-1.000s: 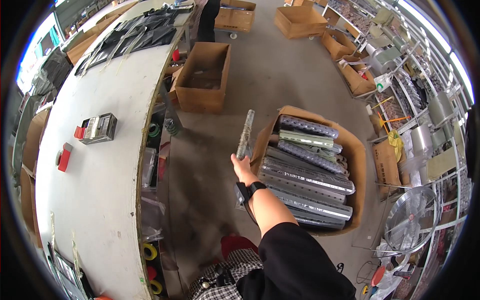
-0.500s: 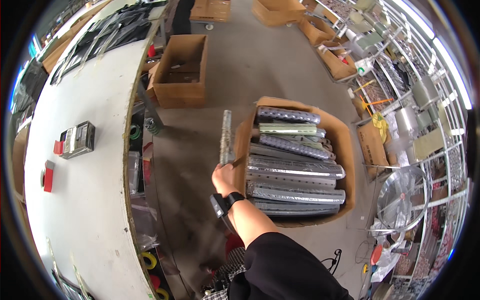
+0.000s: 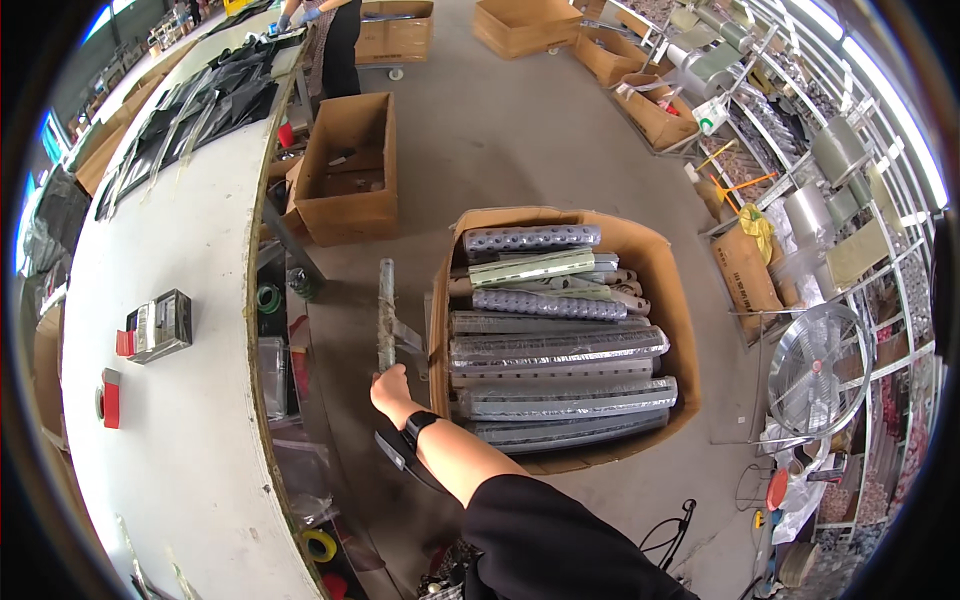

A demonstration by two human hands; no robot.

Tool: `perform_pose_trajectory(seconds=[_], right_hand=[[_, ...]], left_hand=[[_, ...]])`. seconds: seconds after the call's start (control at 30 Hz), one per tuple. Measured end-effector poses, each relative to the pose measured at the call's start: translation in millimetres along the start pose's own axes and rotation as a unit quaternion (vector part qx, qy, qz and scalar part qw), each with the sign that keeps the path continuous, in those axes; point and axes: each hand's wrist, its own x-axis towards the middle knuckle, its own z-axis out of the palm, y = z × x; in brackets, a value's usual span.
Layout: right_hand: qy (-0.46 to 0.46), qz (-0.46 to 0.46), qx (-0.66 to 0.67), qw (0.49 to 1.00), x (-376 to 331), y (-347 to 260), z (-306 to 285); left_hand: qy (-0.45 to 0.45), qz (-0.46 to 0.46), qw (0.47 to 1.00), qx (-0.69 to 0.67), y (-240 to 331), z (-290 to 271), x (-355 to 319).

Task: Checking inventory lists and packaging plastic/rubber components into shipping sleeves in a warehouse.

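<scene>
My right hand [image 3: 390, 390] is closed round the near end of a grey metal push bar [image 3: 387, 305], which has ragged wrapping along it. A dark band with a small box sits on that wrist. From the bar a short metal bracket [image 3: 408, 335] runs toward a large open carton [image 3: 682, 290], just right of my hand. Inside the carton lie several film rolls [image 3: 555, 347], silvery grey, pale green and dotted, stacked side by side. My left hand is out of the picture.
Along the left runs a long white table [image 3: 190, 430] with a tape dispenser [image 3: 160, 325] and a red tape roll [image 3: 110, 398]. An open carton [image 3: 350, 210] stands ahead by its edge. At right are a round floor fan [image 3: 818, 370] and racks. A co-worker [image 3: 340, 45] stands far left.
My right hand and the bar have shifted left and nearer in the picture, and the carton of rolls has moved left as well. More of the co-worker shows at the far end.
</scene>
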Motion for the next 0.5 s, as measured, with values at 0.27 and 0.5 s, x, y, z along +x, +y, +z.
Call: perform_pose_trajectory(seconds=[0.27, 0.5], right_hand=[[-0.026, -0.196, -0.081, 0.977, 11.3, 19.5, -67.0], [-0.122, -0.208, -0.138, 0.961, -37.9, 206.5, -216.5]], left_hand=[[0.033, -0.13, 0.991, 0.023, 2.0, -31.7, -111.2], [0.036, -0.146, 0.988, 0.033, 23.3, -36.6, -135.6]])
